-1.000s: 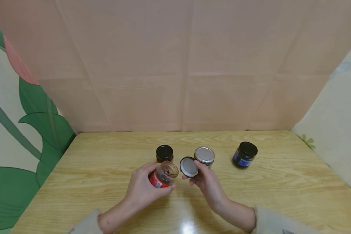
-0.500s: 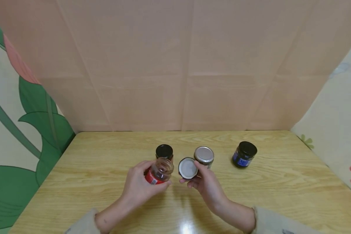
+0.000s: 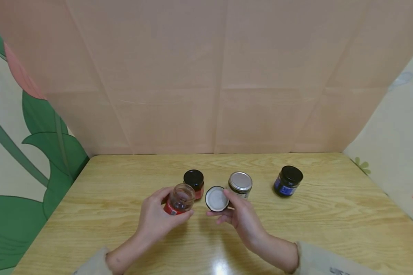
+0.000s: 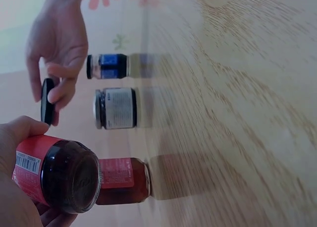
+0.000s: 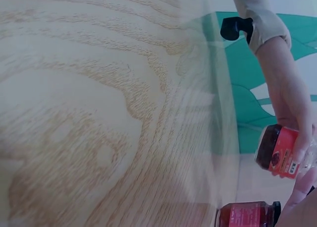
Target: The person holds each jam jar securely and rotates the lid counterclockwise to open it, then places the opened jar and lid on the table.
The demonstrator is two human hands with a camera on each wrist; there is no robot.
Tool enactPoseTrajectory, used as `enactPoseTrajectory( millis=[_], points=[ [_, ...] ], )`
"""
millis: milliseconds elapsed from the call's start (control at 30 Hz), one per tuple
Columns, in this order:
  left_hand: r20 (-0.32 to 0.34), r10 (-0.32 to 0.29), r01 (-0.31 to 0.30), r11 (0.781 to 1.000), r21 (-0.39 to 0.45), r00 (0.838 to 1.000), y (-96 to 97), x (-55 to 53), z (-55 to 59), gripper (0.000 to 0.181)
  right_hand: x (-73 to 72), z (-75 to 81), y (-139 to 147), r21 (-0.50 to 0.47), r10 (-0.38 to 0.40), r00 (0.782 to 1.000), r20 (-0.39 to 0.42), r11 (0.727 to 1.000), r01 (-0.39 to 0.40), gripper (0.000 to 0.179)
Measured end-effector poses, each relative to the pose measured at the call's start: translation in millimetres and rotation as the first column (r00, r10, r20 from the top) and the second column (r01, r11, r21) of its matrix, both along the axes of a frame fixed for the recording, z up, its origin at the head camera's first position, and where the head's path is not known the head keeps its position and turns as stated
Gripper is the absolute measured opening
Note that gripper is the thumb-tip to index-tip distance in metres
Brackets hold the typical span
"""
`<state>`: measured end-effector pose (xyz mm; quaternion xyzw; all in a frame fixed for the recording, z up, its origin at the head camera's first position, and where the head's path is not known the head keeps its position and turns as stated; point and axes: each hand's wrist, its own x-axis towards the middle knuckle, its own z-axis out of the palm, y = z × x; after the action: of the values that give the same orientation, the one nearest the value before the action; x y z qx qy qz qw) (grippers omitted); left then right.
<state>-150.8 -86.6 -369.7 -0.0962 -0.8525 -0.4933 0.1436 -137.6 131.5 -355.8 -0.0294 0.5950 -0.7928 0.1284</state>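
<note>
My left hand (image 3: pixel 153 217) grips an open glass jar (image 3: pixel 181 198) with a red label, dark contents low inside. It is held above the table, its mouth tilted toward the head camera. To its right, my right hand (image 3: pixel 247 219) pinches a black lid (image 3: pixel 217 199) by the edge, the pale underside facing the head camera. Lid and jar are apart. In the left wrist view the jar's base (image 4: pixel 81 182) and barcode show, with the lid (image 4: pixel 47 100) on edge beyond. Just behind the held jar stands a red-labelled jar (image 3: pixel 194 178) with a black lid.
A silver-lidded jar (image 3: pixel 240 181) with a white label stands behind my right hand. Farther right is a blue-labelled jar (image 3: pixel 288 181) with a black lid. All stand on the wooden table (image 3: pixel 123 183), with a pinkish cloth (image 3: pixel 206 95) hanging behind its far edge.
My left hand has moved left with the open jar, uncovering more of the red-labelled jar behind. My right hand has shifted the lid slightly left and turned its underside more toward the head camera.
</note>
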Motion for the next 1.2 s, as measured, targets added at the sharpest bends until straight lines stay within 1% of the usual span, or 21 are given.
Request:
enactPoseTrajectory(
  millis=[200, 467, 667, 800, 967, 1100, 1200],
  points=[
    [0.002, 0.019, -0.019, 1.0, -0.019, 1.0, -5.4, 0.3, 0.1, 0.056, -0.3, 0.1, -5, 0.012, -0.005, 0.999, 0.041, 1.0, 0.005, 0.04],
    [0.018, 0.054, -0.053, 0.997, -0.051, 0.998, -16.4, 0.3, 4.9, 0.052, -3.2, -1.2, -13, 0.007, 0.013, 0.998, 0.054, 1.0, -0.013, 0.038],
    [0.042, 0.08, -0.079, 0.996, -0.029, 0.996, -23.4, -1.5, 8.3, 0.049, -5.8, -1.3, -17, 0.066, 0.038, 0.999, 0.037, 0.997, -0.04, 0.044],
    [0.051, 0.09, -0.088, 0.996, -0.031, 0.995, -27.1, -2.6, 10.3, 0.049, -7.8, -1.0, -21, 0.128, 0.03, 0.999, 0.011, 0.991, -0.032, 0.038],
    [0.07, 0.111, -0.108, 0.993, -0.053, 0.991, -31.4, -3.5, 11.6, 0.052, -8.6, -1.5, -28, 0.217, -0.024, 1.0, -0.005, 0.976, 0.025, 0.034],
    [0.089, 0.135, -0.129, 0.989, -0.071, 0.987, -34.3, -5.5, 10.9, 0.054, -8.7, -3.0, -35, 0.312, -0.087, 0.996, -0.005, 0.946, 0.084, 0.034],
    [0.106, 0.152, -0.144, 0.986, -0.082, 0.983, -36.1, -7.5, 9.7, 0.055, -9.0, -5.9, -39, 0.361, -0.102, 0.995, -0.008, 0.928, 0.098, 0.033]
  ],
)
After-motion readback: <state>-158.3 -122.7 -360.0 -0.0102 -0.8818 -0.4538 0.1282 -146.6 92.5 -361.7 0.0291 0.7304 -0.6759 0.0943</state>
